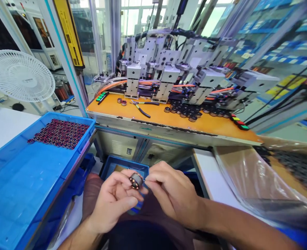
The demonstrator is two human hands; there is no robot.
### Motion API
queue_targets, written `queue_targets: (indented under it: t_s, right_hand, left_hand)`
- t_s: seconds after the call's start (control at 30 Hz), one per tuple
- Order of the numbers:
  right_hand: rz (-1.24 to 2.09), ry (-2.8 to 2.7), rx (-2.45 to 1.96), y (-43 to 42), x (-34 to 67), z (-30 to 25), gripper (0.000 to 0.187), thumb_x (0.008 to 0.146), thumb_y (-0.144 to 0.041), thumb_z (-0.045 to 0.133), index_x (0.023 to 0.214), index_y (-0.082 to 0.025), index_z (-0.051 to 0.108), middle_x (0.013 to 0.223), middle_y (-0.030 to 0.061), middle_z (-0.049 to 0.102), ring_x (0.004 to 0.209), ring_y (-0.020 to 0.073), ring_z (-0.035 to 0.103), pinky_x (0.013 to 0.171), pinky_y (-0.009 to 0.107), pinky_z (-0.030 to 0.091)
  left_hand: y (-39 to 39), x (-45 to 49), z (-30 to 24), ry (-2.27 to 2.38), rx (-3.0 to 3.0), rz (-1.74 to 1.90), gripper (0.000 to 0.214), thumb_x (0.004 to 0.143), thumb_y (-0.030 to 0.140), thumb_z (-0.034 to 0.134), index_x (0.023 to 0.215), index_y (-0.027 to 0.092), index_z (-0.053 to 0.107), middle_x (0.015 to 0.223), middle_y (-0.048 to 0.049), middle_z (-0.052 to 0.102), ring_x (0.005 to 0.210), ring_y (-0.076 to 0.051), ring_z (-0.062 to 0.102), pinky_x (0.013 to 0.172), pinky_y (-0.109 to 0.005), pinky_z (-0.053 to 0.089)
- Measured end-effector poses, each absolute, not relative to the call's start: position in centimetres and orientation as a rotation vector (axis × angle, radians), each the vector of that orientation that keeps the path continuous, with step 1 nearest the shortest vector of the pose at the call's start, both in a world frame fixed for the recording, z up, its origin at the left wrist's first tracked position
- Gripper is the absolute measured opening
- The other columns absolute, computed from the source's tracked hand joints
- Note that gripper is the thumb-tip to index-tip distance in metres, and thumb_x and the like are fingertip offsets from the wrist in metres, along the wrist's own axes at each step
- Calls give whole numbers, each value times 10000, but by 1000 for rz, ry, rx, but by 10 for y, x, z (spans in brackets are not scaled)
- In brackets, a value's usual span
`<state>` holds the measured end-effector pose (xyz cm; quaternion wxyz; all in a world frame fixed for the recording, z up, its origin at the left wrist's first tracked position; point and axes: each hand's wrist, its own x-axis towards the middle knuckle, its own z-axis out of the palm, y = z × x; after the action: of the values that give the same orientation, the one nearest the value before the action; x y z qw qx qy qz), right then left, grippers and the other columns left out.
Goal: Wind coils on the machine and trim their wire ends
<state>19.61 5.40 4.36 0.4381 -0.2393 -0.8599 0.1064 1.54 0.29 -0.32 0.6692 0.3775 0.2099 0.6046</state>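
The core [136,181] looks metallic, tray [20,187] glossy plastic.

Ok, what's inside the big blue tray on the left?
The blue tray holds many small dark and reddish parts, massed at its far end; nearer, its blue bottom shows. Whatever lies beneath the uppermost parts is covered, so I can't see it.

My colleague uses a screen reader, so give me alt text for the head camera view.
A person's left hand holds a small round part, while the right hand pinches close beside it. At left is a blue tray of small parts; ahead, pliers and dark parts lie on an orange bench before a machine.
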Motion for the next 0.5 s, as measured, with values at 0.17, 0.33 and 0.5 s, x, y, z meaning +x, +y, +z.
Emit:
queue_targets:
  t_s: [0.17, 0.33, 0.5]
  right_hand:
    - [498, -2071, -452, 61, 192, 51, 111, 948, -106, 495, 879, -179, 544, 751, 21, 593, 702, 124, 558, 627, 234, 476]
    - [515, -2100, -317, 69, 193, 52, 112, 976, -151, 483, 888, -172, 548, 750, 29, 602, 691, 119, 555, 615, 222, 467]
    - [453, -2091, -424, 67, 195, 49, 112, 976, -157, 502, 881, -175, 558, 750, 22, 610, 696, 119, 561, 612, 225, 453]
  left_hand:
    - [13, 12, 4, 396, 715, 1388, 259, 774, 296, 799, 990, 254, 661, 1119, -19, 707, 1133, -208, 655, 939, -305, 521]
    - [19, 17, 3, 354, 762, 939, 458, 929, 545, 522, 918, 115, 680, 772, -102, 721, 687, -202, 712, 646, -287, 525]
    - [16, 18, -2, 478, 873, 1115, 190, 937, 314, 610, 1079, 188, 618, 742, -30, 726, 657, -142, 699, 643, -238, 529]
